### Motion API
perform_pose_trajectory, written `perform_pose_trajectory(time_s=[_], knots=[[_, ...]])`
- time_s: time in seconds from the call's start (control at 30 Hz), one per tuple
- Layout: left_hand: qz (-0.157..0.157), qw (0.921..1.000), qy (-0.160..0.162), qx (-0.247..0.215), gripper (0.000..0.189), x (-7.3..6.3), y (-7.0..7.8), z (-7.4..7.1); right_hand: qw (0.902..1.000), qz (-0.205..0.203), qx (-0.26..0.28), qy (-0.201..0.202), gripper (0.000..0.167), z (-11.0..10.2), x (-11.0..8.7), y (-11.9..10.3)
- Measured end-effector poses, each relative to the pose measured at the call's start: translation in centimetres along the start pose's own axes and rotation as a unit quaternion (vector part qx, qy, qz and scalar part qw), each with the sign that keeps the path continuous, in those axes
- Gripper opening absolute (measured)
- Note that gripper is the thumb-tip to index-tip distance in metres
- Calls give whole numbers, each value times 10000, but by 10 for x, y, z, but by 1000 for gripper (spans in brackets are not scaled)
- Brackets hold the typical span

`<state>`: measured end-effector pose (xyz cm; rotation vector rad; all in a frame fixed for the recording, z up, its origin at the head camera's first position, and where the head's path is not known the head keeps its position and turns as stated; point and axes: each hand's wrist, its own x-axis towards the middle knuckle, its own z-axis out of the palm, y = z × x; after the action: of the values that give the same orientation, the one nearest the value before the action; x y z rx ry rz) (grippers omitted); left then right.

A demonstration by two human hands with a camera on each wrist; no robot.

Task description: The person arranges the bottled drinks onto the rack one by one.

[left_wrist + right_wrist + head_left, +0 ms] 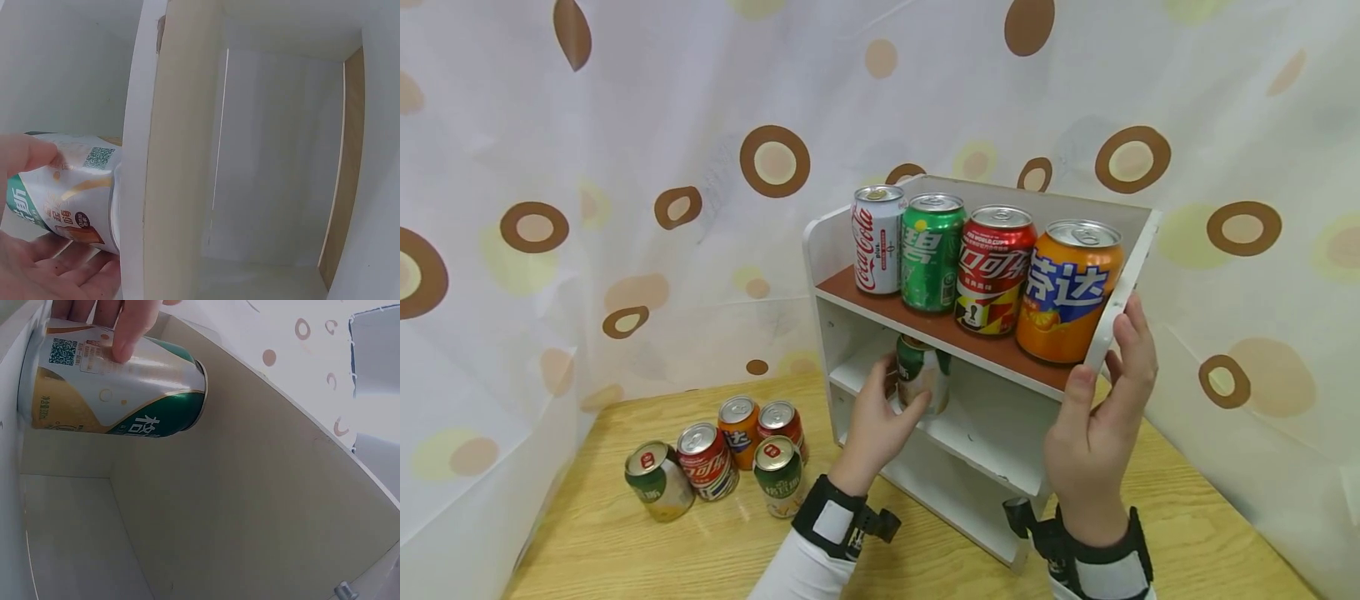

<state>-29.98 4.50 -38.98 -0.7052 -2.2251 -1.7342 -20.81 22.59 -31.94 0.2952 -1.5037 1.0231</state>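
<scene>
In the head view, my left hand (882,421) grips a green-and-white drink can (922,375) on the middle tier of a white shelf rack (977,417). Its thumb lies across the can's front, with the fingers on the far side. The left wrist view shows the same can (69,194) with its base at the tier board. In the right wrist view the can (125,384) stands inside the compartment, left-hand fingers on it. My right hand (1097,425) holds the rack's right side panel, thumb at the front edge and fingers along the outside.
On the rack's brown top tier stand a white Coca-Cola can (877,242), a green can (932,254), a red can (994,271) and an orange Fanta can (1067,292). Several more cans (707,462) stand on the wooden table (587,542) to the left. A patterned sheet (850,92) hangs behind.
</scene>
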Motion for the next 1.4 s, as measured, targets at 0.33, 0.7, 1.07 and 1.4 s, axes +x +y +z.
perform_pose_trajectory(time_s=[0.33, 0.7, 1.07, 1.4], knots=[[-173, 9995, 239, 67, 63, -5, 4, 5, 10000, 25, 7, 31, 38, 1, 0, -3], [-362, 9970, 653, 190, 65, -8, 7, 14, 9999, 78, 13, 71, 37, 2, 0, -3], [-372, 9927, 893, 724, 68, -7, 12, 28, 10000, 52, 55, 63, 39, 1, 0, -1], [-222, 9986, 421, 224, 63, -12, 9, 14, 9999, 35, 72, 63, 39, 1, 0, -2]])
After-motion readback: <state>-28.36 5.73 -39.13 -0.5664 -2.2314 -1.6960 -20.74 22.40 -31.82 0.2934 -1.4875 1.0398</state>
